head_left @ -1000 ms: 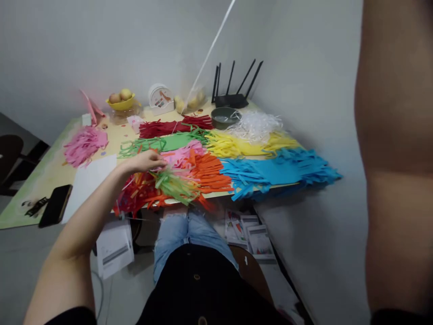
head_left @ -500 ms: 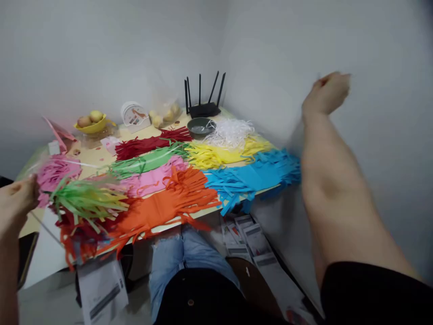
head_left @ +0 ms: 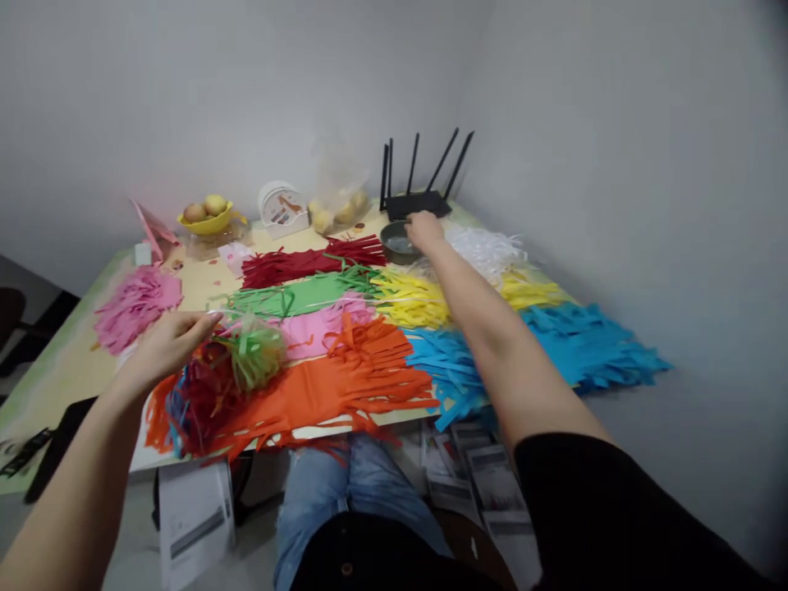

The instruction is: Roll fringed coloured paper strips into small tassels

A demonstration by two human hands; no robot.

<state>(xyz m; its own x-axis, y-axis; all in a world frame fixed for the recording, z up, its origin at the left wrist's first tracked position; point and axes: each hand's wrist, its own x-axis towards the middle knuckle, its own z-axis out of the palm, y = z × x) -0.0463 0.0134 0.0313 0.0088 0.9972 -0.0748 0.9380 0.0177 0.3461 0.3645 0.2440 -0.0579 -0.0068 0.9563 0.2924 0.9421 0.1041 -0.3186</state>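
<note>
My left hand (head_left: pixel 163 349) pinches a bunched bundle of fringed paper (head_left: pixel 249 361), green on top with dark red and orange strips below, at the table's near left edge. A thin white string runs from the bundle across the sheets toward the right. My right hand (head_left: pixel 423 230) reaches far across the table and rests on the rim of a grey bowl (head_left: pixel 394 243); its fingers curl over the bowl and hide what they hold. Beneath my arms lie fringed paper sheets: orange (head_left: pixel 350 377), pink (head_left: pixel 317 328), green (head_left: pixel 308 294), dark red (head_left: pixel 301 263), yellow (head_left: pixel 412 300) and blue (head_left: pixel 584 345).
A black router (head_left: pixel 419 201) stands in the back corner by the wall. White paper shreds (head_left: pixel 486 246), a pink fringe pile (head_left: pixel 135 300), a yellow fruit bowl (head_left: pixel 206 217), a round white box (head_left: pixel 280 205) and a phone (head_left: pixel 58 447) share the table (head_left: pixel 197 283). Papers (head_left: pixel 190 517) lie on the floor.
My right hand dropped from high in the air to the grey bowl. My left hand brought the fringed bundle back over the table edge, and the bundle has bunched up tighter.
</note>
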